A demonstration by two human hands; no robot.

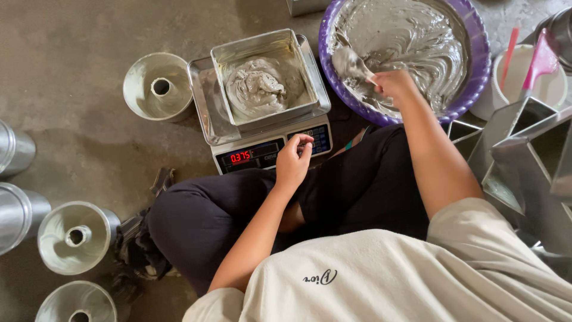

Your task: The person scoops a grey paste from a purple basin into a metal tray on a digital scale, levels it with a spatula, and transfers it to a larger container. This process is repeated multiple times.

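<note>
A square metal pan (pixel 298 62) holding a mound of grey batter (pixel 256 89) sits on a digital scale (pixel 262 152) with a lit red readout. My left hand (pixel 293 160) rests at the scale's front, fingers curled over the display edge, holding nothing. My right hand (pixel 393 84) grips a batter-coated scoop (pixel 351 64) inside a large purple basin (pixel 476 77) full of grey batter. I sit cross-legged on the floor behind the scale.
Several round tube cake moulds stand at the left, one (pixel 158 86) beside the scale, another (pixel 74 237) lower down. Angular metal moulds (pixel 524 143) are stacked at the right. A white bowl (pixel 557 89) with a pink spatula (pixel 539 62) lies beyond them. A dark cloth (pixel 137 244) lies by my knee.
</note>
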